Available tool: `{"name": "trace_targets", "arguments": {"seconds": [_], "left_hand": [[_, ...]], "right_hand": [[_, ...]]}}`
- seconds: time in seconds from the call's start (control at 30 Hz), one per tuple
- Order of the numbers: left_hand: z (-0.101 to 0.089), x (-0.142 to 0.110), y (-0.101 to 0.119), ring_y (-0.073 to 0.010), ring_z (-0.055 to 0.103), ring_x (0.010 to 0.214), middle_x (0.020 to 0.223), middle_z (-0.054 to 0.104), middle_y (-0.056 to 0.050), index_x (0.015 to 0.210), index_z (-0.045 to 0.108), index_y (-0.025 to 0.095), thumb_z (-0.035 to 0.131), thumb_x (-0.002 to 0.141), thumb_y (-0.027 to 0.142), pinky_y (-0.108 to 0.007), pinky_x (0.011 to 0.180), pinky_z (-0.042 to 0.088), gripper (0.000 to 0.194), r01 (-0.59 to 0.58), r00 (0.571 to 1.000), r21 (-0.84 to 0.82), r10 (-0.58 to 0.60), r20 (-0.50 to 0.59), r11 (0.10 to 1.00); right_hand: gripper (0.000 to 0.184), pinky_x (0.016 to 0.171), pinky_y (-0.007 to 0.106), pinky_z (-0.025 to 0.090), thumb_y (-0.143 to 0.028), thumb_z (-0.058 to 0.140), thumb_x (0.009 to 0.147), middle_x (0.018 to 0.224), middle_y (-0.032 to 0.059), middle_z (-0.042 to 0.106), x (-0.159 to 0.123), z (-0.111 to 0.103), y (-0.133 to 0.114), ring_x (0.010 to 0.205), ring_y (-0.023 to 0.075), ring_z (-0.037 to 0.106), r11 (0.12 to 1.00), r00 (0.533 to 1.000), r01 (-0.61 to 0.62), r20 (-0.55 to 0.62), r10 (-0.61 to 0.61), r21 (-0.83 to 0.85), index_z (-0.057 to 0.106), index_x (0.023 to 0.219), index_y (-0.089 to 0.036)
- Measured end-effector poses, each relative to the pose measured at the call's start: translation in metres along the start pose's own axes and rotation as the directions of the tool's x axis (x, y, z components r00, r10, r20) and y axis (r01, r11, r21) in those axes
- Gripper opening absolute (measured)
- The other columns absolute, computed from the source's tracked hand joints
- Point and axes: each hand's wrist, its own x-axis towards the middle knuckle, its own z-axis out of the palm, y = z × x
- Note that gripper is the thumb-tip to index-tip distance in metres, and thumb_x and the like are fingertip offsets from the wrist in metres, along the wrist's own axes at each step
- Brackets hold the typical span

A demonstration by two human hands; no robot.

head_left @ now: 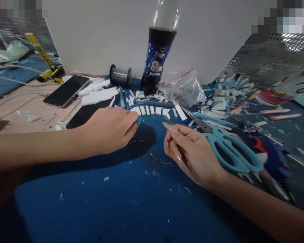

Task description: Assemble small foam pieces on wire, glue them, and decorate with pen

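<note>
My left hand point(111, 130) is closed above the blue mat, its back towards me. A bit of teal shows at its fingertips; what the fingers hold is mostly hidden. Between the thumb and fingers of my right hand point(192, 152) is a thin pointed metal tool point(168, 119), its tip aimed up and left. Its exact kind does not show. Short white foam pieces point(152, 110) lie in a row just beyond both hands. Tiny dark bits point(136, 141) sit under my left hand, and a thin wire point(163, 162) lies left of my right wrist.
Light-blue scissors point(233, 152) and a dark blue glue gun point(276, 157) lie at the right. Behind stand a Pepsi bottle point(158, 50), a clear plastic bag point(183, 89) and a spool of line point(120, 76). A phone point(66, 91) rests at the left; foam scraps point(225, 92) are piled back right.
</note>
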Motion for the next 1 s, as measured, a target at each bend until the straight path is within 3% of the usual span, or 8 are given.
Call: {"name": "trace_targets", "arguments": {"seconds": [0.17, 0.23, 0.4, 0.7, 0.9, 1.0], "left_hand": [[-0.005, -0.003, 0.000, -0.0169, 0.049, 0.047, 0.062, 0.061, -0.008, 0.073, 0.056, 0.016, 0.043, 0.084, 0.023, -0.027, 0.044, 0.017, 0.018, 0.058, 0.990, 0.252, -0.087, 0.107, 0.966], [-0.005, -0.003, 0.001, -0.0195, 0.054, 0.051, 0.066, 0.062, -0.010, 0.080, 0.058, 0.014, 0.043, 0.084, 0.021, -0.027, 0.044, 0.020, 0.016, 0.023, 0.992, 0.228, -0.050, 0.113, 0.973], [0.006, 0.000, 0.002, -0.0201, 0.057, 0.062, 0.069, 0.062, -0.008, 0.085, 0.059, 0.015, 0.042, 0.087, 0.020, -0.028, 0.049, 0.025, 0.017, -0.200, 0.971, 0.106, 0.183, 0.153, 0.974], [0.011, -0.001, 0.002, -0.0200, 0.057, 0.060, 0.070, 0.064, -0.007, 0.091, 0.060, 0.014, 0.043, 0.083, 0.008, -0.031, 0.048, 0.023, 0.020, -0.429, 0.898, 0.152, 0.404, 0.173, 0.890], [0.014, 0.002, -0.002, -0.0211, 0.058, 0.061, 0.071, 0.064, -0.006, 0.091, 0.058, 0.014, 0.042, 0.084, 0.009, -0.032, 0.049, 0.025, 0.019, -0.494, 0.865, 0.143, 0.468, 0.181, 0.858], [0.013, 0.006, -0.006, -0.0176, 0.053, 0.056, 0.067, 0.061, -0.004, 0.084, 0.056, 0.016, 0.044, 0.083, 0.008, -0.031, 0.049, 0.022, 0.014, -0.432, 0.888, 0.070, 0.411, 0.204, 0.899]], "right_hand": [[0.028, 0.038, 0.020, 0.031, -0.035, 0.057, 0.090, 0.038, -0.0056, 0.045, 0.000, 0.001, -0.001, 0.036, 0.0060, 0.038, 1.000, 1.000, -0.016, 0.013, 0.016, 0.027, 0.057, 0.066, -0.020], [0.029, 0.038, 0.020, 0.030, -0.035, 0.057, 0.090, 0.037, -0.0056, 0.044, 0.000, 0.001, -0.001, 0.036, 0.0060, 0.039, 0.999, 1.000, -0.016, 0.011, 0.016, 0.033, 0.057, 0.065, -0.020], [0.028, 0.038, 0.021, 0.030, -0.035, 0.057, 0.089, 0.038, -0.0059, 0.044, 0.001, 0.001, 0.000, 0.035, 0.0062, 0.038, 1.000, 1.000, -0.014, 0.008, 0.014, 0.021, 0.056, 0.066, -0.020], [0.027, 0.040, 0.022, 0.031, -0.035, 0.057, 0.089, 0.039, -0.0060, 0.044, 0.000, 0.000, 0.002, 0.037, 0.0065, 0.039, 1.000, 1.000, -0.003, 0.012, 0.003, 0.020, 0.056, 0.066, -0.020], [0.027, 0.040, 0.020, 0.030, -0.034, 0.057, 0.090, 0.040, -0.0062, 0.045, -0.001, 0.000, 0.002, 0.038, 0.0053, 0.039, 0.999, 1.000, -0.005, 0.015, 0.005, 0.039, 0.057, 0.067, -0.020], [0.026, 0.038, 0.020, 0.030, -0.034, 0.057, 0.090, 0.040, -0.0066, 0.045, -0.002, -0.001, 0.004, 0.036, 0.0053, 0.039, 0.999, 1.000, 0.016, 0.011, -0.016, 0.027, 0.057, 0.068, -0.020]]}}
